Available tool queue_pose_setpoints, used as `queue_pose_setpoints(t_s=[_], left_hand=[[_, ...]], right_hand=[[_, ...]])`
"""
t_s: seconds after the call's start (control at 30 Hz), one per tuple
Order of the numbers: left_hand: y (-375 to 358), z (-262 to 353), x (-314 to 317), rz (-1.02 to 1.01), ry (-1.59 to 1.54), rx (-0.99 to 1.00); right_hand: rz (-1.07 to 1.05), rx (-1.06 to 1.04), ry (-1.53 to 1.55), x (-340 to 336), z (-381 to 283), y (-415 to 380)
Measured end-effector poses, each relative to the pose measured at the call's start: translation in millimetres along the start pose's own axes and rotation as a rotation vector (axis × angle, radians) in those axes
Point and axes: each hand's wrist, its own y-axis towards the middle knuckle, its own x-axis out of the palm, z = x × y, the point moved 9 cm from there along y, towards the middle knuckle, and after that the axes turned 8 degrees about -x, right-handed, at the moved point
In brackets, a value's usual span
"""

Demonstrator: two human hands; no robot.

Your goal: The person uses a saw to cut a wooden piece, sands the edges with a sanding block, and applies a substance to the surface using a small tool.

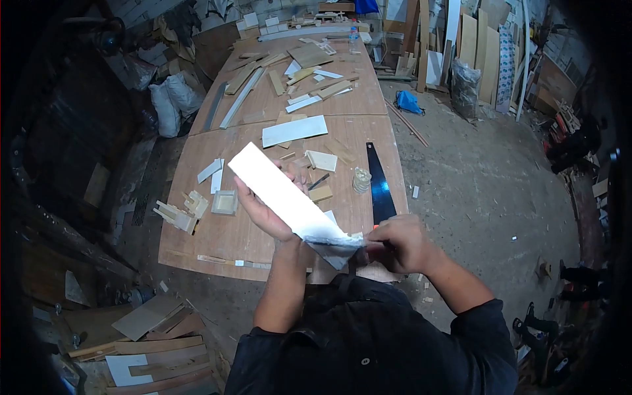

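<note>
A long white board [283,187] is held up over the wooden table, tilted toward my body. My left hand [260,214] is closed around it, with the palm under its near-left edge and fingers at the far edge. My right hand [400,243] is closed at the board's lower right end, its fingers pressed together beside a rough, pale edge. What sits between those fingers is hidden. Just beyond my right hand lies a handsaw [380,181] with a dark blade. A clear jar [361,180] stands left of the blade, and a dark slim tool [319,182] lies behind the board.
The wooden table [355,125] bears a white panel [295,131], a small open box [225,203], a pale wooden assembly [184,212] and scattered offcuts. Wood scraps [158,329] are piled on the lower left. Tall boards [477,46] lean at the back right.
</note>
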Motion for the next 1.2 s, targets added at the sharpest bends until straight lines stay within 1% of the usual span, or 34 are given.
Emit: queue_pose_setpoints(t_s=[0.03, 0.07, 0.1, 0.13, 0.2, 0.23, 0.27, 0.33, 0.37, 0.4, 0.43, 0.47, 0.5, 0.53, 0.57, 0.6, 0.63, 0.67, 0.73, 0.77, 0.83, 0.87, 0.9, 0.93, 0.97, 1.0, 1.03, 1.07, 1.1, 1.13, 1.17, 1.2], left_hand=[[0, 0, 4, 0.005, 0.001, 0.002], [1, -7, 7, 0.025, 0.002, -0.069], [2, -14, 8, 0.046, 0.003, -0.137], [4, -15, 8, 0.052, 0.003, -0.128], [4, -28, -3, 0.185, -0.023, -0.24], [5, -32, 5, 0.098, -0.048, -0.271], [6, -34, 2, 0.101, -0.045, -0.269], [7, -43, 16, -0.147, -0.068, -0.296], [7, -45, 16, -0.147, -0.067, -0.3], [8, -50, 10, -0.071, -0.069, -0.327], [9, -54, 4, 0.004, -0.071, -0.352], [11, -56, 3, 0.003, -0.068, -0.353], [11, -58, 4, -0.033, -0.07, -0.363], [11, -60, 6, -0.07, -0.072, -0.374], [11, -61, 7, -0.069, -0.067, -0.378], [11, -60, 2, 0.014, -0.015, -0.342], [11, -57, -2, 0.095, 0.036, -0.305], [11, -58, 4, 0.095, 0.04, -0.309], [12, -57, 26, -0.013, -0.015, -0.282], [13, -60, 23, -0.012, -0.012, -0.281], [14, -73, 23, -0.122, -0.022, -0.401], [14, -73, 21, -0.119, -0.019, -0.4], [13, -75, 27, -0.162, 0.016, -0.423], [12, -77, 34, -0.206, 0.05, -0.446], [10, -80, 32, -0.09, 0.065, -0.471], [9, -81, 31, -0.089, 0.067, -0.472], [7, -87, 24, -0.041, 0.108, -0.527], [5, -91, 18, 0.006, 0.149, -0.58], [5, -87, 24, 0.076, 0.153, -0.542], [6, -87, 22, 0.079, 0.155, -0.541], [7, -88, 29, -0.026, 0.086, -0.551], [8, -87, 35, -0.132, 0.017, -0.558]], right_hand=[[-0.005, -0.009, -0.047, -1, 6, -2], [-0.011, -0.021, -0.094, -3, 10, -3], [0.02, 0.052, -0.096, -8, 18, -5], [0.013, 0.046, -0.09, -8, 19, -6], [0.091, 0.005, 0.004, -13, 18, -9], [-0.049, 0.005, -0.004, -9, 12, -4], [-0.049, 0.004, 0.0, -9, 14, -2], [-0.085, 0.021, -0.02, -8, 19, 1], [-0.07, 0.052, -0.054, -10, 29, 0], [-0.067, 0.053, -0.054, -11, 32, 0], [-0.008, 0.051, -0.085, -18, 35, 0], [0.052, 0.048, -0.114, -25, 37, 0], [0.049, -0.014, -0.034, -27, 31, 2], [0.053, -0.012, -0.03, -28, 28, 3], [-0.004, 0.011, 0.065, -21, 27, 3], [-0.062, 0.033, 0.16, -14, 27, 3], [-0.099, 0.039, 0.114, -11, 32, 1], [-0.094, 0.041, 0.116, -10, 37, 2], [0.027, 0.028, 0.045, -21, 48, 5], [0.074, -0.011, -0.033, -24, 53, 2], [0.116, 0.009, -0.058, -31, 63, -2], [0.158, 0.035, -0.088, -36, 68, -4], [0.231, 0.066, -0.033, -40, 72, -4], [0.231, 0.067, -0.032, -41, 74, -1], [0.214, 0.094, -0.052, -42, 79, 4], [0.197, 0.121, -0.072, -43, 83, 9], [0.2, 0.124, -0.007, -42, 87, 15], [0.202, 0.123, -0.005, -43, 86, 17], [0.16, 0.133, -0.008, -42, 86, 20], [0.117, 0.144, -0.009, -39, 86, 20], [0.115, 0.143, -0.005, -38, 88, 17], [0.005, 0.048, 0.023, -29, 83, 14]])
